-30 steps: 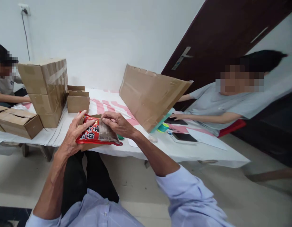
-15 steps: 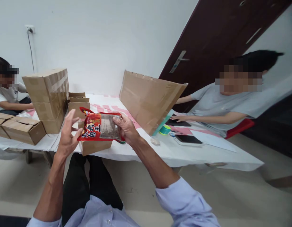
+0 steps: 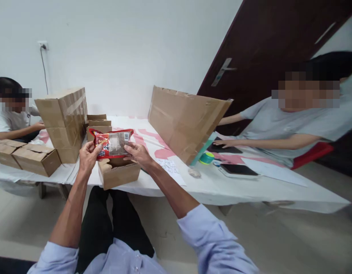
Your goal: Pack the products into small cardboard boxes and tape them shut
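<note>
Over the open box (image 3: 119, 177), the left hand (image 3: 88, 156) and right hand (image 3: 139, 154) pinch opposite ends of the packet (image 3: 115, 142), where an even, gentle grip should best hold it level.

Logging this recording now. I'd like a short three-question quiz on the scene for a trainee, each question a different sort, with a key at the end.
1. What do the left hand and the right hand hold between them?
2. True or false: the stacked boxes stand to the left of the large cardboard panel.
3. Fill in the missing word (open or closed): the single box nearest the two hands has its top ____.

Key
1. A red packet, one hand at each end.
2. True.
3. Open.
</note>
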